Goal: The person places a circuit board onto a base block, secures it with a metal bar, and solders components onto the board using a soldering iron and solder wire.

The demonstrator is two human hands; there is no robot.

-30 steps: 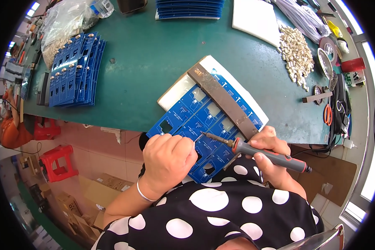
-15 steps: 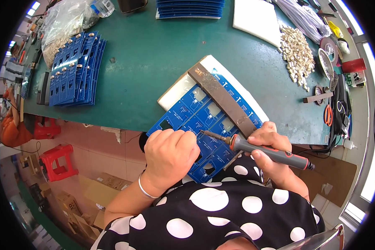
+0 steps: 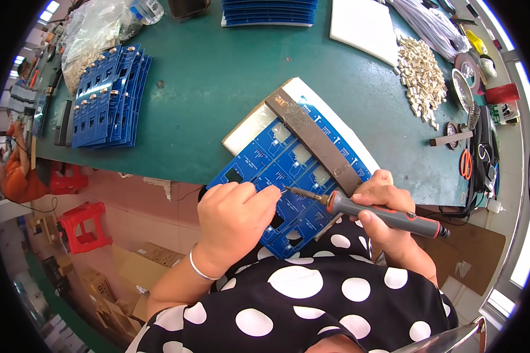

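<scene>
My right hand grips a grey and red soldering iron, its tip pointing left, down at a blue circuit board panel. Closed in a pinch, my left hand is over the panel's left part, with a short bit of thin solder wire showing between its fingertips and the iron's tip. A brown metal bar lies diagonally across the panel. Beneath is a white foam block that overhangs the table's near edge. My left hand hides part of the board.
Stacked blue boards lean at the left, and another board stack stands at the far edge. On the right are a heap of small metal parts, a white foam sheet and orange scissors. Red stools stand on the floor.
My left hand has shifted slightly left, opening a small gap beside the iron's tip. The iron has moved slightly right. The board and bar look unmoved.
</scene>
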